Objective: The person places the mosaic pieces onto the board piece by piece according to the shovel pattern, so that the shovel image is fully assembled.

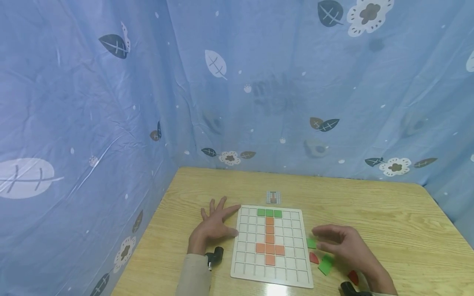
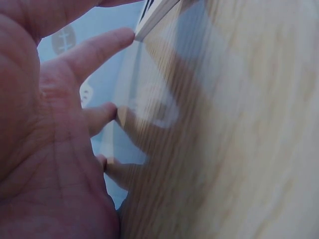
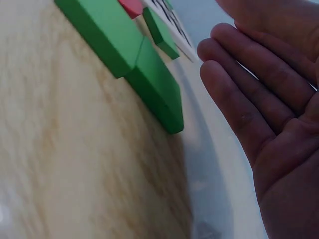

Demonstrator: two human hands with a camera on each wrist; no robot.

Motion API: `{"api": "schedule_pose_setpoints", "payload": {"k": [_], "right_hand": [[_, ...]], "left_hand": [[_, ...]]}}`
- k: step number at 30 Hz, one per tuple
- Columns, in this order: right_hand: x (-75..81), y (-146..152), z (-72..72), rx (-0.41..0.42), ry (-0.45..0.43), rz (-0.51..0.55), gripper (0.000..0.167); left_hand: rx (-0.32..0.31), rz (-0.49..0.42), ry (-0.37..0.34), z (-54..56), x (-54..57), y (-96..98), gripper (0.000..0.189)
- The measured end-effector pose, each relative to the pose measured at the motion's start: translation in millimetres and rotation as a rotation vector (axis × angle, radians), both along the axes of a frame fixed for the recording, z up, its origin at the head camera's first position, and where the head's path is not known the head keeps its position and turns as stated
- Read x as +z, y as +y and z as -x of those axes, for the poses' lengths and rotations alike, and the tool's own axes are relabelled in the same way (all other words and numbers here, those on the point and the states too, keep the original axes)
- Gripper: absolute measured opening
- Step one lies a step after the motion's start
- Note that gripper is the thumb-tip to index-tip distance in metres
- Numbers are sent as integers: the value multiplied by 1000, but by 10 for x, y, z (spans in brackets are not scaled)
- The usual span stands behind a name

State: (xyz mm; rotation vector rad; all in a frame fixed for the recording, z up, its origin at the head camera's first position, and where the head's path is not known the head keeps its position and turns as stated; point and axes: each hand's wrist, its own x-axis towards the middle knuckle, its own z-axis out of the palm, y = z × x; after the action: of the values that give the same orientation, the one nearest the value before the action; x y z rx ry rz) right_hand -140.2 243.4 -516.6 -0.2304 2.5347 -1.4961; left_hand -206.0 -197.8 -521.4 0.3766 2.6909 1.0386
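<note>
A white gridded board (image 1: 248, 257) lies on the table, with several green squares (image 1: 269, 213) in its top row and orange squares (image 1: 270, 238) forming a column and a short crossbar below. My left hand (image 1: 214, 226) is spread flat at the board's left edge, thumb and index finger touching it; it holds nothing. To the right of the board, my right hand (image 1: 344, 242) hovers with extended, slightly bent fingers and nothing between them. Beneath and beside it are loose green pieces (image 1: 326, 264), another green piece (image 1: 311, 243) near the board, and red pieces (image 1: 314, 258).
A small picture card (image 1: 273, 197) lies behind the board. The wooden table (image 1: 389, 213) meets a blue patterned curtain (image 1: 237, 102) at its back and sides. Another red piece (image 1: 353, 277) lies near the right wrist. Black wrist cameras (image 1: 214, 257) sit on both arms.
</note>
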Motion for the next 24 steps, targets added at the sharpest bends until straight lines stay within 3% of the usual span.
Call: {"api": "schedule_pose_setpoints", "payload": {"k": [7, 14, 24], "right_hand": [[-51, -41, 3, 46, 114, -79, 33], [-60, -56, 30, 73, 147, -143, 30], [-70, -105, -5, 34, 190, -226, 28]], "left_hand": [[-9, -17, 5, 3, 7, 8, 88], [-11, -31, 7, -3, 25, 13, 88], [0, -18, -7, -12, 22, 7, 88]]}}
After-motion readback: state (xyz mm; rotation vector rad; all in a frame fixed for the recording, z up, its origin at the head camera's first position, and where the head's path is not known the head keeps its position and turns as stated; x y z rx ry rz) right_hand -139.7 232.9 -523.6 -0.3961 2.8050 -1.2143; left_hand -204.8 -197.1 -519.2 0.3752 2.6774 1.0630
